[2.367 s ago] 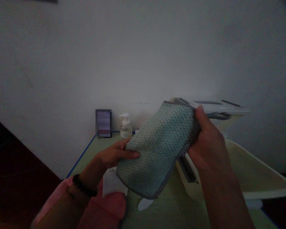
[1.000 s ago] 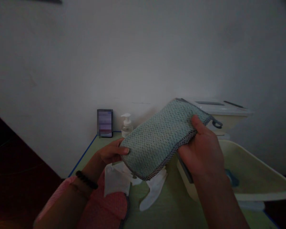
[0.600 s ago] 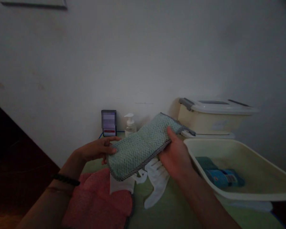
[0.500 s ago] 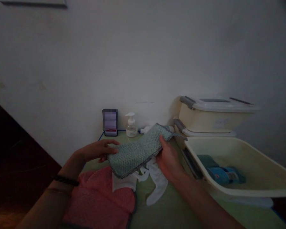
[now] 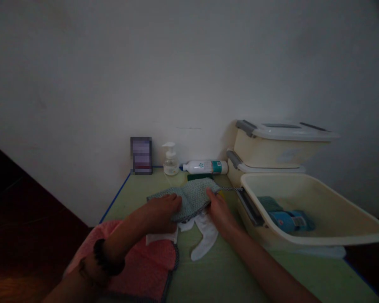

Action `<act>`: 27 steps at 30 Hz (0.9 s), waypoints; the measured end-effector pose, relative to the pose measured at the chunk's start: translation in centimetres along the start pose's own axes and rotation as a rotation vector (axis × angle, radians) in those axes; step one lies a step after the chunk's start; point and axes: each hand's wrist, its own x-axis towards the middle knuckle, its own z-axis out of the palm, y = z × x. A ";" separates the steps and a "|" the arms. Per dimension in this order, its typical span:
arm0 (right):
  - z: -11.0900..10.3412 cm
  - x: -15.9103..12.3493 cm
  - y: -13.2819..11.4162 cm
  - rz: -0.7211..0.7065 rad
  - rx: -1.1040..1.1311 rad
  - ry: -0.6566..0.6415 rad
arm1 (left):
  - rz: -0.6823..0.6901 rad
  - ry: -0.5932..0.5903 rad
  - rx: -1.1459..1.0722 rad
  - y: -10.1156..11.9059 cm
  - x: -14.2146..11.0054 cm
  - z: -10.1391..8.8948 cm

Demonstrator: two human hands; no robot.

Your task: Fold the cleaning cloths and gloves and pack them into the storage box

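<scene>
A light green textured cloth (image 5: 194, 195) with a dark checked edge lies on the green table (image 5: 221, 269), on top of white gloves (image 5: 203, 240). My left hand (image 5: 162, 210) lies on the cloth's left part, fingers flat on it. The thumb and fingers of my right hand (image 5: 219, 212) pinch the cloth's right edge. A pink cloth (image 5: 145, 263) lies under my left forearm, near the table's front left.
A cream open tub (image 5: 312, 237) at the right holds blue and teal folded items (image 5: 287, 219). Behind it stand stacked lidded boxes (image 5: 281, 147). A pump bottle (image 5: 170, 160), a lying white bottle (image 5: 205, 167) and a small dark box (image 5: 141, 155) line the wall.
Both hands have lowered the green cloth from mid-air down onto the table over the white gloves. The left hand moved on top of it.
</scene>
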 end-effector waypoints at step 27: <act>-0.9 -0.7 0.1 -0.058 -0.207 -0.162 | -0.430 -0.044 -0.123 -8.2 0.3 -3.0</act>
